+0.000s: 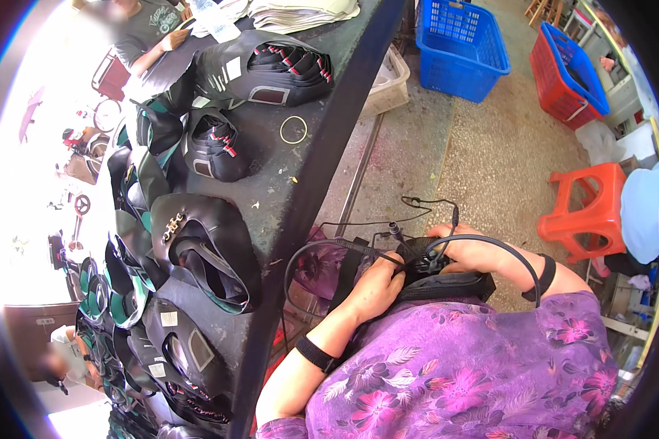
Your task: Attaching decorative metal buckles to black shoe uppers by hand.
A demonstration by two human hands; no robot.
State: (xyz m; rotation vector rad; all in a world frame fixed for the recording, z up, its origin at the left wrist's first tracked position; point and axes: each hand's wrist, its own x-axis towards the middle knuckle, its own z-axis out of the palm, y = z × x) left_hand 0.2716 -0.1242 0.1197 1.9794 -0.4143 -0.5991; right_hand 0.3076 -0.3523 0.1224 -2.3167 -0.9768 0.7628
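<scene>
Hands (377, 287) at bag (450, 287), looping cables (511, 247), table (271, 190), stool (586, 183)

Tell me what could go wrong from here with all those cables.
Snagging: the black cable bows out on the left toward the table's edge and might catch there.
Tugging: another thick cable arches across the view of the right forearm, so moving that arm might pull it.
Tangling: a thin wire loops out beyond the left hand and right hand, and could knot with the others.
</scene>
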